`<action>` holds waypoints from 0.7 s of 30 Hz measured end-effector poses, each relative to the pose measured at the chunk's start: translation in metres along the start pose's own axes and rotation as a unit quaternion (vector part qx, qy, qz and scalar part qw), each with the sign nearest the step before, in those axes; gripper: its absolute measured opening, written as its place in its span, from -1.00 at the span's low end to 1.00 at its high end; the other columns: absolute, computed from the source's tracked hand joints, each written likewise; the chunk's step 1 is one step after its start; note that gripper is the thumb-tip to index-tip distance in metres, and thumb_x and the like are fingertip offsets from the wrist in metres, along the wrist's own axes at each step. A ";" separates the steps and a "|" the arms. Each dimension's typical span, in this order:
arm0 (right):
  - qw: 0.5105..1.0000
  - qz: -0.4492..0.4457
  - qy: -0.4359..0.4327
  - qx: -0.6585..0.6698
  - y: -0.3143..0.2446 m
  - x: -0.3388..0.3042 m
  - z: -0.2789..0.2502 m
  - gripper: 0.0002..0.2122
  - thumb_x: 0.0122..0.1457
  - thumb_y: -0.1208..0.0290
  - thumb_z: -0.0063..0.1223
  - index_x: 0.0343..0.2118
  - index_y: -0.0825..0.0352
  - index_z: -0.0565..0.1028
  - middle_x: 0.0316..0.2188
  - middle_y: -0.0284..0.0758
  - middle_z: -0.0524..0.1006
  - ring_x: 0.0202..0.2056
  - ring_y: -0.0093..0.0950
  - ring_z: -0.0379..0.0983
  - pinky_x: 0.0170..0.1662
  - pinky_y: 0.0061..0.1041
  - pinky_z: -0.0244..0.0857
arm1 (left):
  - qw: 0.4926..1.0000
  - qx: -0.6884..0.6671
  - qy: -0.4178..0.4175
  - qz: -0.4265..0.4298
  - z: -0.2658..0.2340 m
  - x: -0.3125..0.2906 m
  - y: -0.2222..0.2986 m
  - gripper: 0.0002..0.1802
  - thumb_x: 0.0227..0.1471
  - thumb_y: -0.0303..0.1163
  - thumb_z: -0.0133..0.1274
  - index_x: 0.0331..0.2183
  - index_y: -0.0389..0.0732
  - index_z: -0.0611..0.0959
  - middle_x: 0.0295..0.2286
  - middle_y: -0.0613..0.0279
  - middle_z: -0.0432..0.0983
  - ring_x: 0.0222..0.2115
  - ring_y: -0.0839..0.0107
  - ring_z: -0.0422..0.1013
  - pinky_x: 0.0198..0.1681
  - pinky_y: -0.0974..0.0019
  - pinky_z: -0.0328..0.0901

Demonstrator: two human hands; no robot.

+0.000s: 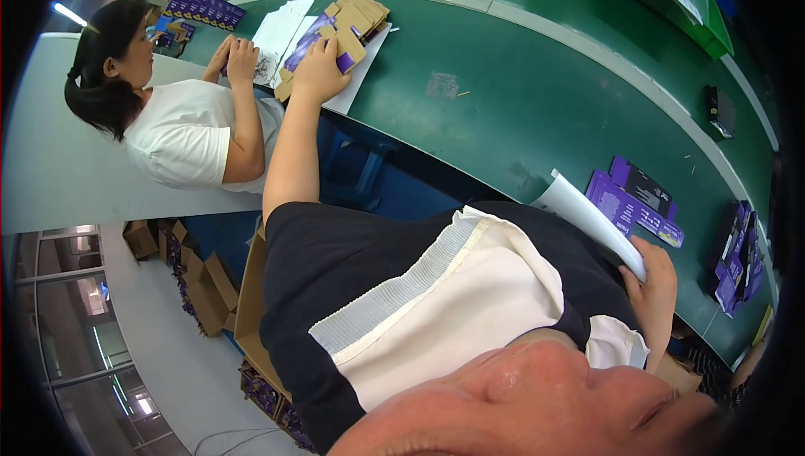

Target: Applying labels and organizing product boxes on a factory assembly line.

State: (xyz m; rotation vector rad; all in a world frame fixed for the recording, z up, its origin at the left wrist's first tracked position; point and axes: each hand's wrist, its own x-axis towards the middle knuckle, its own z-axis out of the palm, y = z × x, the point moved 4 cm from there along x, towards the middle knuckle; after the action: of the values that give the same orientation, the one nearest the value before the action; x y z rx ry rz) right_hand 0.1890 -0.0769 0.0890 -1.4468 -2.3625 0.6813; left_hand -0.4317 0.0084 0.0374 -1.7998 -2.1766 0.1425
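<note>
My left arm reaches out to the far left, where my left hand is closed on flattened cartons, brown inside with purple printed faces. The cartons lie in a loose heap, partly over white sheets. At the right, my right hand pinches the near end of a curled white sheet of paper. That sheet bends up from the table edge against my dark top. Just beyond it, an unfolded purple carton lies flat on the green table.
A co-worker in a white shirt sits at the left, both hands over the table. A green bin with papers stands far right. Purple cartons lie at the right edge. Open brown boxes stand lower left; a purple row sits far left.
</note>
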 end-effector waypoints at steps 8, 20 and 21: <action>1.000 -0.008 0.005 0.003 0.004 0.000 0.002 -0.59 -0.09 0.60 0.22 -0.08 0.39 0.50 -0.27 -0.23 0.57 -0.29 -0.26 0.44 -0.13 -0.38 0.32 | 0.996 0.054 -0.055 -0.039 -0.029 0.049 -0.023 -0.53 -0.06 -0.27 0.04 -0.09 -0.27 0.52 -0.21 -0.06 0.58 -0.27 -0.03 0.53 -0.22 0.06 0.43; 1.000 0.000 0.006 0.030 0.007 -0.002 0.004 -0.57 -0.11 0.61 0.23 -0.08 0.38 0.51 -0.29 -0.24 0.56 -0.30 -0.27 0.44 -0.13 -0.38 0.32 | 0.998 0.035 0.052 -0.007 -0.005 0.075 0.026 -0.52 0.05 -0.14 0.05 -0.05 -0.23 0.50 -0.25 -0.06 0.56 -0.32 -0.03 0.53 -0.25 0.10 0.44; 1.000 -0.001 0.005 0.020 0.007 -0.003 0.003 -0.57 -0.11 0.61 0.23 -0.08 0.38 0.51 -0.29 -0.24 0.56 -0.30 -0.27 0.44 -0.13 -0.38 0.32 | 0.998 0.033 0.051 -0.006 -0.004 0.072 0.030 -0.52 0.05 -0.14 0.05 -0.05 -0.23 0.50 -0.25 -0.06 0.56 -0.32 -0.03 0.53 -0.25 0.10 0.44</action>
State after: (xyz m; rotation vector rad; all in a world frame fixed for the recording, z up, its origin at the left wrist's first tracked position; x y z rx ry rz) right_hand 0.1937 -0.0775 0.0827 -1.4279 -2.3283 0.7161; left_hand -0.4136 0.0843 0.0457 -1.7191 -2.0885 0.1161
